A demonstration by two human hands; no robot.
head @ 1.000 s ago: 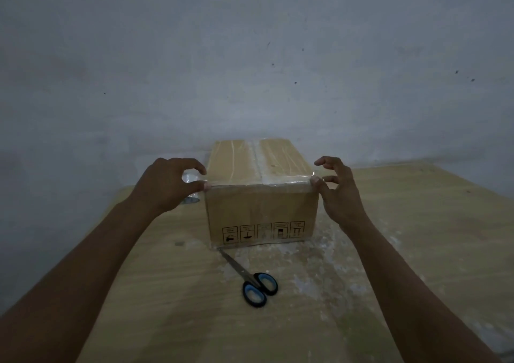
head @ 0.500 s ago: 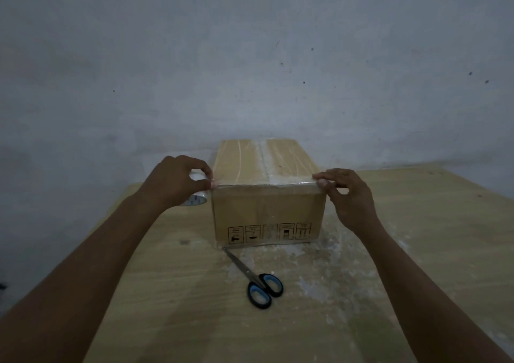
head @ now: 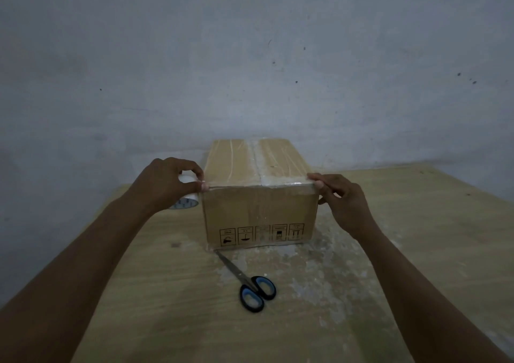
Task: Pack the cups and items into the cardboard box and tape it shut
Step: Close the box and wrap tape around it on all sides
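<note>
One cardboard box [head: 260, 209] is sitting closed at the middle of the table [head: 417, 251], close to the wall [head: 250, 57]. Its front face is showing five printed handling symbols in a row. Clear tape [head: 257, 162] is running down the centre seam of the lid, and another shiny band is lying across the front top edge from corner to corner.

Two hands are working that edge, one at each end. The left hand [head: 167, 184] is curling round one white tape roll [head: 187, 196], gripping it just beside the box's left side, with the thumb tip pressing at the left front top corner. The right hand [head: 342, 198] is pinching the right front top corner, with bent fingers on top and the thumb against the side.

Moving outward, one pair of scissors [head: 250, 285] with black and blue handles is lying shut on the table in front of the box. Its blade tip is pointing at the box's lower left corner. Pale scuffed patches are showing on the wood around it.
</note>
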